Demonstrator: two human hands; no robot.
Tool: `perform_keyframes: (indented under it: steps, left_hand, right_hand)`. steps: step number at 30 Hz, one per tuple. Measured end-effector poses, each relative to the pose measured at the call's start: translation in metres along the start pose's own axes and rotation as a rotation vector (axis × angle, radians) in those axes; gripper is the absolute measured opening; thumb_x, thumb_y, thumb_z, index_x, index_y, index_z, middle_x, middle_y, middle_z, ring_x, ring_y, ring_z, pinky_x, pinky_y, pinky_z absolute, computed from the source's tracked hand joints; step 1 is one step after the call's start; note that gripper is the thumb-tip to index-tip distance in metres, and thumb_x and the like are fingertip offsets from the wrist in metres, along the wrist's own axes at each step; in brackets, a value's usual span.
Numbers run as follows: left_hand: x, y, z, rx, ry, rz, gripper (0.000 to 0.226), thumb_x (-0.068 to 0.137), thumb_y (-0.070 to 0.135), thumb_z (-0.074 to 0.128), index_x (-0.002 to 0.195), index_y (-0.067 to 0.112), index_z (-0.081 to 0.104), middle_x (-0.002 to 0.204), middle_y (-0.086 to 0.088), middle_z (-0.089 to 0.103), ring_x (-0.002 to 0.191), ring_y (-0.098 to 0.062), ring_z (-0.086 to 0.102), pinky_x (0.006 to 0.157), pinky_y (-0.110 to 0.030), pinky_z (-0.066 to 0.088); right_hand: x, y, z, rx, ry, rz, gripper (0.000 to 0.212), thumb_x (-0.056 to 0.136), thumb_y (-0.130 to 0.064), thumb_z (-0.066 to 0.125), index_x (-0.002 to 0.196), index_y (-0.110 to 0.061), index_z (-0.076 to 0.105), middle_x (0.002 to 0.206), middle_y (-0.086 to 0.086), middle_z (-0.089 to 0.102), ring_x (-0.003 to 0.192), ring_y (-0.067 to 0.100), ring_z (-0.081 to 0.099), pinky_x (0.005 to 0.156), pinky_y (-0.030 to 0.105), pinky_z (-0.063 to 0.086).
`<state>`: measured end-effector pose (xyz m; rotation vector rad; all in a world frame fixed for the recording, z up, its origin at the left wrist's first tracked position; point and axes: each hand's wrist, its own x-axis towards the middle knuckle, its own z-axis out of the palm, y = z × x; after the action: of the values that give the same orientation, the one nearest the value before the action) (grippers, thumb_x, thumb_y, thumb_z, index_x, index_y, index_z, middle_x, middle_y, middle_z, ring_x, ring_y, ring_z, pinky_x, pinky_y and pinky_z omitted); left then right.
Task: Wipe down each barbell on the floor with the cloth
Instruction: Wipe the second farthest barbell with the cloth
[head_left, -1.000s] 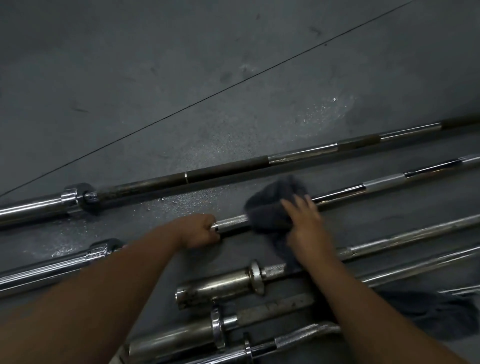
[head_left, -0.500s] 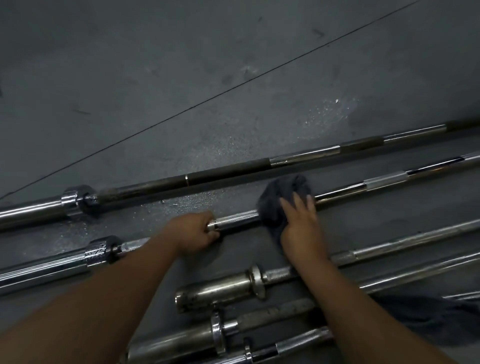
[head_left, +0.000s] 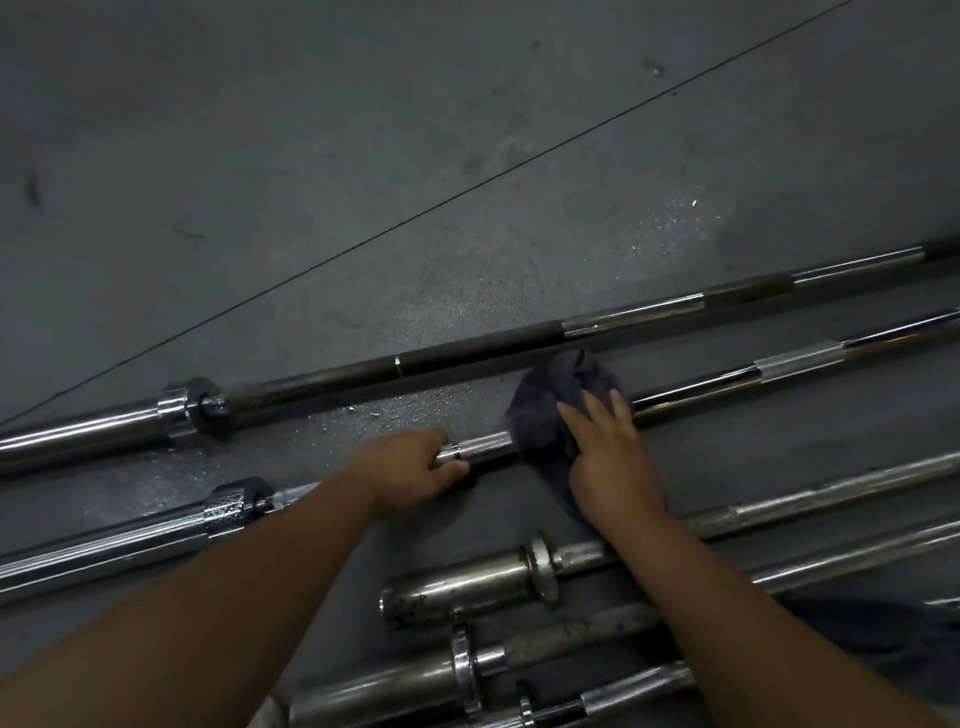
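Here, several steel barbells lie side by side on a dark grey, speckled floor (head_left: 311, 156). Each has its long axis running from the near left up to the far right. At the left, the second barbell from the far side (head_left: 483, 444) shows a thick, ribbed chrome sleeve and a chunky collar (head_left: 234, 506). Further right, the left hand (head_left: 410, 475) curls round this barbell's cross-hatched, knurled shaft. Just to its right, a crumpled charcoal cloth (head_left: 550, 405) drapes over the same shaft. The right hand (head_left: 608, 457) lies on the cloth with fingers straight and slightly spread, pressing it down. Beyond the cloth the shaft turns smooth and mirror-bright. Nearer, duller, pitted barbells (head_left: 457, 584) pass under the right forearm.
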<state>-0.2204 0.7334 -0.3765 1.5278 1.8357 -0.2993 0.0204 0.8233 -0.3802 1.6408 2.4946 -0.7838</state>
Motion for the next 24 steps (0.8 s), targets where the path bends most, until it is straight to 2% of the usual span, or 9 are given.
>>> perform_keyframes:
  steps: [2, 4, 8, 12, 15, 17, 20, 22, 24]
  left_hand:
    - [-0.004, 0.001, -0.002, 0.037, -0.073, 0.043, 0.041, 0.094, 0.055, 0.049, 0.122, 0.025, 0.044, 0.126, -0.005, 0.060, 0.111, -0.026, 0.059, 0.087, -0.035, 0.044]
    - [-0.015, -0.009, -0.013, 0.179, -0.096, 0.147, 0.046, 0.091, 0.046, 0.056, 0.128, 0.023, 0.040, 0.132, -0.005, 0.054, 0.115, -0.027, 0.056, 0.091, -0.037, 0.046]
    - [-0.055, -0.056, -0.027, 0.457, -0.120, 0.231, 0.056, 0.092, 0.039, 0.049, 0.144, 0.024, 0.031, 0.138, -0.005, 0.046, 0.121, -0.027, 0.051, 0.095, -0.039, 0.046]
    - [-0.085, -0.096, -0.007, 0.357, -0.127, 0.244, 0.067, 0.093, 0.030, 0.047, 0.150, 0.018, 0.016, 0.152, -0.006, 0.029, 0.131, -0.027, 0.042, 0.104, -0.041, 0.042]
    - [-0.090, -0.105, 0.007, 0.324, -0.020, 0.265, 0.069, 0.094, 0.027, 0.045, 0.153, 0.017, 0.012, 0.156, -0.004, 0.024, 0.135, -0.026, 0.039, 0.107, -0.037, 0.039]
    - [-0.090, -0.105, 0.018, 0.302, 0.125, 0.243, 0.068, 0.091, 0.024, 0.047, 0.152, 0.019, 0.019, 0.149, -0.004, 0.037, 0.125, -0.026, 0.049, 0.096, -0.036, 0.046]
    - [-0.086, -0.100, 0.042, 0.194, 0.265, 0.099, 0.056, 0.083, 0.022, 0.052, 0.137, 0.026, 0.039, 0.117, 0.000, 0.060, 0.099, -0.025, 0.062, 0.075, -0.036, 0.053]
    - [-0.080, -0.096, 0.049, 0.147, 0.365, 0.039, 0.035, 0.080, 0.021, 0.053, 0.115, 0.024, 0.048, 0.100, -0.001, 0.063, 0.085, -0.027, 0.063, 0.067, -0.038, 0.054]
    - [-0.073, -0.097, 0.043, 0.143, 0.371, 0.039, 0.021, 0.084, 0.023, 0.052, 0.104, 0.023, 0.047, 0.097, -0.003, 0.063, 0.082, -0.028, 0.063, 0.066, -0.037, 0.052]
  right_hand:
    - [-0.004, 0.000, 0.000, -0.037, -0.057, -0.021, 0.073, 0.083, 0.001, 0.051, 0.149, -0.029, 0.040, 0.162, 0.000, 0.021, 0.151, 0.028, 0.000, 0.115, 0.045, 0.033]
    - [-0.007, 0.002, -0.003, -0.057, -0.095, -0.024, 0.075, 0.083, -0.001, 0.051, 0.150, -0.030, 0.036, 0.163, -0.001, 0.018, 0.151, 0.029, -0.002, 0.116, 0.045, 0.031]
    - [-0.011, -0.007, -0.008, -0.130, -0.173, 0.006, 0.074, 0.087, -0.010, 0.055, 0.153, -0.029, 0.027, 0.164, 0.000, 0.010, 0.150, 0.031, -0.005, 0.118, 0.048, 0.027]
    - [-0.014, -0.027, -0.008, -0.228, -0.276, 0.022, 0.080, 0.090, -0.012, 0.052, 0.157, -0.030, 0.013, 0.165, 0.000, -0.003, 0.150, 0.033, -0.009, 0.121, 0.047, 0.017]
    - [-0.022, -0.046, -0.004, -0.236, -0.327, 0.035, 0.083, 0.090, -0.006, 0.051, 0.157, -0.030, 0.009, 0.165, -0.001, -0.008, 0.150, 0.032, -0.011, 0.122, 0.044, 0.014]
    - [-0.024, -0.052, -0.003, -0.232, -0.287, 0.054, 0.083, 0.089, -0.005, 0.052, 0.157, -0.030, 0.011, 0.166, 0.001, -0.006, 0.150, 0.033, -0.009, 0.123, 0.039, 0.011]
    - [-0.023, -0.045, 0.007, -0.177, -0.206, 0.048, 0.084, 0.082, -0.002, 0.053, 0.156, -0.027, 0.022, 0.166, 0.003, 0.003, 0.151, 0.034, -0.003, 0.121, 0.033, 0.004]
    - [-0.024, -0.037, 0.017, -0.181, -0.161, 0.029, 0.086, 0.077, -0.003, 0.053, 0.155, -0.026, 0.027, 0.165, 0.003, 0.009, 0.151, 0.033, 0.003, 0.119, 0.030, 0.004]
    - [-0.024, -0.036, 0.024, -0.223, -0.093, 0.026, 0.085, 0.075, -0.006, 0.051, 0.155, -0.027, 0.028, 0.164, 0.004, 0.013, 0.151, 0.032, 0.004, 0.119, 0.034, 0.009]
